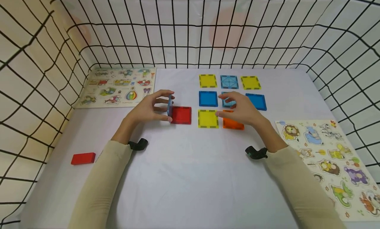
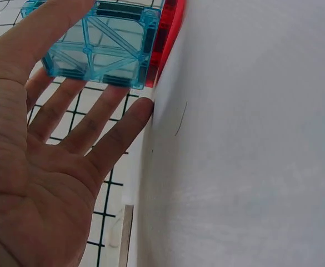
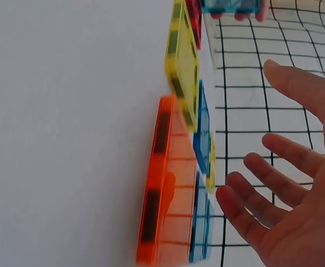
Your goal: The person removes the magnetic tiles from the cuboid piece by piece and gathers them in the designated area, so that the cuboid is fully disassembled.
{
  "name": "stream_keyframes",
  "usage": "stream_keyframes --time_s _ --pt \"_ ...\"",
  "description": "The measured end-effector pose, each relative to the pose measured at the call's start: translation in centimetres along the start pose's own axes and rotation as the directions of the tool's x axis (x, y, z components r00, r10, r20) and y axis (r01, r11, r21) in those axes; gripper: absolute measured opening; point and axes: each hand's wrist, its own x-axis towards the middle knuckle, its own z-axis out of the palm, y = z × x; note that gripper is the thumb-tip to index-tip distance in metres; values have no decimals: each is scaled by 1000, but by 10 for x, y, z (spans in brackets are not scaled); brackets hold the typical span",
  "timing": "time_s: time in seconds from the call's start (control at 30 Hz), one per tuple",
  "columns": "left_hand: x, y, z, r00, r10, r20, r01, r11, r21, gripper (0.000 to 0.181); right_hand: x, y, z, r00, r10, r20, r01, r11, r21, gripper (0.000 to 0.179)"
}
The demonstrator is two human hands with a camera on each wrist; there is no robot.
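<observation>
My left hand (image 1: pixel 152 107) pinches a clear light-blue magnetic tile (image 2: pixel 104 47) between thumb and fingertips. The tile stands on edge at the left side of a red tile (image 1: pixel 181 115) lying flat. In the left wrist view the tile's crossed ribs show, with the red tile right behind it. My right hand (image 1: pixel 239 107) hovers over the right-hand tiles, fingers spread and slightly bent, holding nothing. Beneath it are an orange tile (image 1: pixel 233 124) and a light-blue tile (image 1: pixel 228 104), both partly hidden. A yellow tile (image 1: pixel 208 118) lies just left of its thumb.
Farther back lie blue tiles (image 1: pixel 208 99) (image 1: pixel 256 101), yellow tiles (image 1: pixel 207 81) (image 1: pixel 250 82) and a light-blue tile (image 1: pixel 229 81). A red block (image 1: pixel 83 158) sits at the left. Picture boards (image 1: pixel 118 87) (image 1: pixel 329 163) lie at back left and right. Black wire mesh (image 1: pixel 190 34) surrounds the table.
</observation>
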Motion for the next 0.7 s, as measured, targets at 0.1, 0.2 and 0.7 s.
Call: stream_keyframes --time_s 0.1,0.2,0.7 --pt "0 2 1 1000 -10 0 10 1000 -9 88 6 -9 8 1000 -13 17 12 1000 24 75" --pt "1 5 2 1000 -28 0 28 999 -24 87 11 -21 17 999 -28 43 26 999 40 75" --pt "-7 32 6 999 -49 8 49 998 -51 81 29 -48 51 985 -146 94 142 989 47 79"
